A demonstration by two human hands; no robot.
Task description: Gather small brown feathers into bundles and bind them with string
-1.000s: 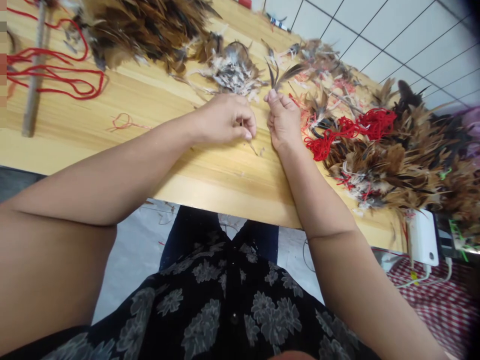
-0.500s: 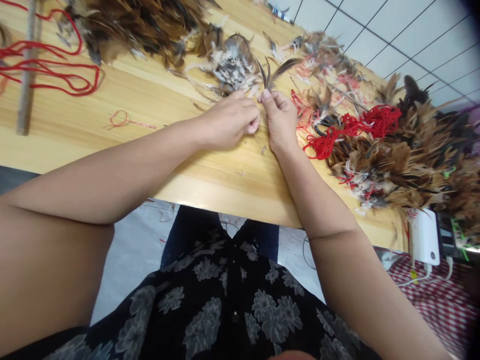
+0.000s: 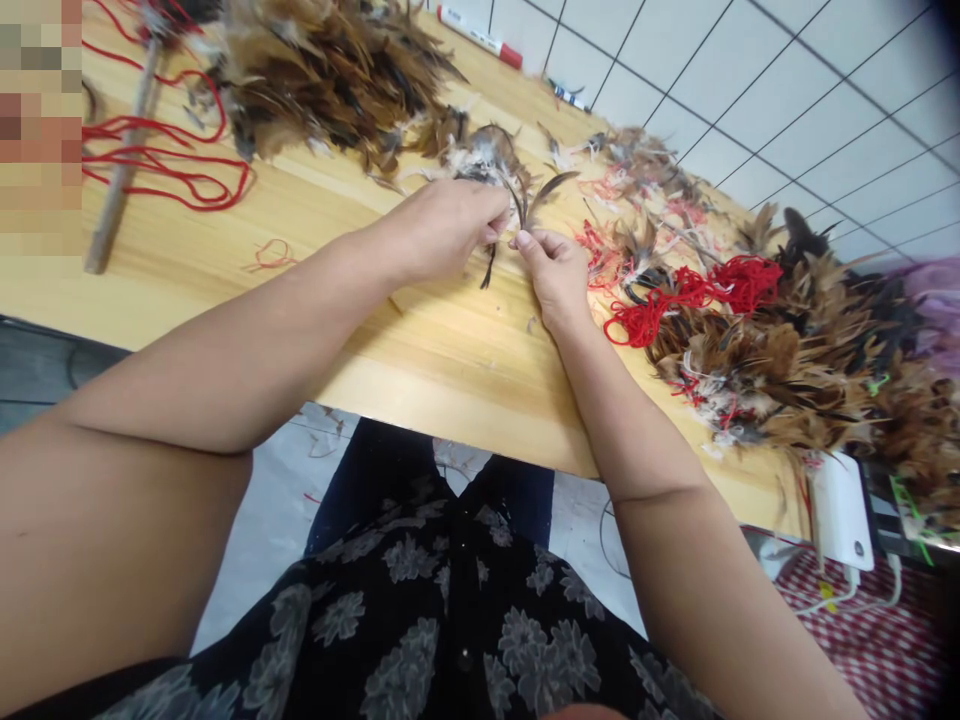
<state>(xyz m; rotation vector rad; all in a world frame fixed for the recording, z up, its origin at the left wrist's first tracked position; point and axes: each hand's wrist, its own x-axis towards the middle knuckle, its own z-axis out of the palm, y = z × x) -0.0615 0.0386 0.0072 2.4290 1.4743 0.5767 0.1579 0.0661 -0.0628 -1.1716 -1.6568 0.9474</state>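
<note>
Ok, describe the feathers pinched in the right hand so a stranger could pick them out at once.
On the wooden table, find the right hand, just left of the tangled red string. The dark feathers rise from its thumb and fingertips. Unlike the pale, fluffy clump behind, they are few, slender and hand-held, one curving rightward.

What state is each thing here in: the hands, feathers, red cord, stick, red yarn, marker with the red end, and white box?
Left hand: fingers closed, apparently on a dark feather.
Dark feather: hanging downward.
Right hand: pinching.
Slender feathers: splayed upward, pinched.
Red cord: loosely looped.
Stick: lying.
Red yarn: bunched, tangled.
Marker: lying, capped.
White box: cable plugged in.
</note>
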